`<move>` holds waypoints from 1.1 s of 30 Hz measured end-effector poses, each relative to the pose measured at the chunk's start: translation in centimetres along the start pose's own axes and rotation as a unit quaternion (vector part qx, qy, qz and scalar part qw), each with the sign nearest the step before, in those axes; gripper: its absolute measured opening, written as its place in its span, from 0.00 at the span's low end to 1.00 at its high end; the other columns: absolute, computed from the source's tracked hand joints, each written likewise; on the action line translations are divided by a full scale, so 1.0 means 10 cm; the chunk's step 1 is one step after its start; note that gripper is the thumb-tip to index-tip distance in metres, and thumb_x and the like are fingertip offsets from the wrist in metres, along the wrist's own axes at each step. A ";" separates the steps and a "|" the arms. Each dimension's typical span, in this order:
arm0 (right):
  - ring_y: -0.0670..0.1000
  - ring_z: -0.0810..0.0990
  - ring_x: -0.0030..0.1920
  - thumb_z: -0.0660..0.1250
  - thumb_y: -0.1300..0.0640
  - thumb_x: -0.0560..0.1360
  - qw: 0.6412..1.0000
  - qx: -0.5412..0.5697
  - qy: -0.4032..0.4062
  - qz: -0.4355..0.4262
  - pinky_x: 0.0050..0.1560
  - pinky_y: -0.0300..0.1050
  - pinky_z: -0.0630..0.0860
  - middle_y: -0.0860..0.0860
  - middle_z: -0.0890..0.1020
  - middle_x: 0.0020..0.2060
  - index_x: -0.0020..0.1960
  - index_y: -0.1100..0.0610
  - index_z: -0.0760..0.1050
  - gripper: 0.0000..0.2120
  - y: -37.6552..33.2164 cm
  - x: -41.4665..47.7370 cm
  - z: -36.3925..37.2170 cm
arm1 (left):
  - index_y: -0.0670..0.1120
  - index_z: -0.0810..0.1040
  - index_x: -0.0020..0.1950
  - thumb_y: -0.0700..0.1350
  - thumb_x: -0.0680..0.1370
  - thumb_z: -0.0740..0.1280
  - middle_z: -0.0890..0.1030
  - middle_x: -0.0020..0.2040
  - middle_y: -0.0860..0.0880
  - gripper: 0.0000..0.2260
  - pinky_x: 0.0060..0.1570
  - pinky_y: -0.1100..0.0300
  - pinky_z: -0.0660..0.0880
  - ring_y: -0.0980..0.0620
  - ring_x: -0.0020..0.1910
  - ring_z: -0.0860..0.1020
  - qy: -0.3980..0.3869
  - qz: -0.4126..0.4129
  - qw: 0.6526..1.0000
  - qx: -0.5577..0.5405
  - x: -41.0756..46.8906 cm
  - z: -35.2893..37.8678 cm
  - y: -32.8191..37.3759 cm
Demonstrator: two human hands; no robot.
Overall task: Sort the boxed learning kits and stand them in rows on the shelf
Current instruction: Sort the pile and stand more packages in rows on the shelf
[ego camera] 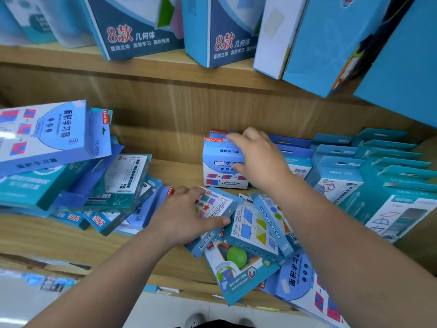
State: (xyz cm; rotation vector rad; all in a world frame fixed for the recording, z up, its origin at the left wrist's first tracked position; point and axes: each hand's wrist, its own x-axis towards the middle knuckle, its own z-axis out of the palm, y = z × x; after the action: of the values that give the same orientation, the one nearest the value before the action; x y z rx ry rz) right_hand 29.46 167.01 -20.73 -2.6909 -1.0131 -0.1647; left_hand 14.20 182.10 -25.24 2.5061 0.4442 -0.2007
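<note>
Reaching into the lower wooden shelf (78,237), the right hand (257,159) grips an upright white-and-blue kit box (221,171), with the fingers curled over its top by the red hang tab and the thumb pressed on its printed front. This box stands near the back of the shelf, and a second box of the same kind (218,132) stands directly behind it, only its top showing. Just to the right, rows of teal kit boxes (338,178) stand upright one behind another, reaching to the shelf's right end. The left hand (186,214) lies palm down on a small shapes box (214,204) printed with a red star and other coloured figures; its thumb runs along the box's near edge and its fingers bend over the far edge, holding it. That small box rests on top of a loose heap of flat boxes (255,228) near the front of the shelf, below the upright box. In the heap, a box picturing a green ball (236,261) and a large area-learning box (298,280) hang partly over the front edge. At the left, a slumped stack of boxes (71,192) lies flat and tilted, topped by a big pale-blue box (47,136). On the shelf above, tall dark-blue geometry boxes (139,31) stand leaning, beside larger light-blue ones (331,43).
</note>
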 end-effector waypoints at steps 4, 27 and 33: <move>0.57 0.71 0.60 0.76 0.52 0.71 0.995 -0.091 0.049 -0.006 0.61 0.54 0.70 0.52 0.75 0.57 0.73 0.49 0.70 0.32 0.05 0.00 0.15 | 0.58 0.70 0.70 0.76 0.63 0.67 0.73 0.59 0.54 0.39 0.50 0.58 0.72 0.54 0.56 0.75 -0.018 -0.006 1.000 0.015 -0.05 -0.04 -0.02; 0.59 0.74 0.53 0.79 0.46 0.63 0.948 -0.287 0.100 0.092 0.50 0.53 0.60 0.51 0.81 0.47 0.55 0.52 0.82 0.22 0.70 -0.52 -0.27 | 0.48 0.81 0.58 0.52 0.71 0.77 0.85 0.49 0.53 0.17 0.36 0.63 0.76 0.59 0.40 0.81 0.150 0.033 0.976 -0.156 0.95 -0.12 0.30; 0.57 0.76 0.49 0.81 0.52 0.62 0.958 -0.268 0.085 0.061 0.50 0.53 0.67 0.50 0.80 0.47 0.54 0.52 0.80 0.22 0.78 -0.44 -0.29 | 0.48 0.82 0.58 0.51 0.73 0.76 0.84 0.44 0.54 0.16 0.35 0.63 0.75 0.59 0.38 0.80 0.155 0.047 0.974 -0.160 0.99 -0.05 0.32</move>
State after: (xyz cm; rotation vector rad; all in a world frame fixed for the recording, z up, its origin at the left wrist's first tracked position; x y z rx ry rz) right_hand 31.24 157.79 -20.41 -3.1314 -0.8381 -0.7276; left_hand 24.60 182.57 -25.52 2.2360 0.4413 0.2841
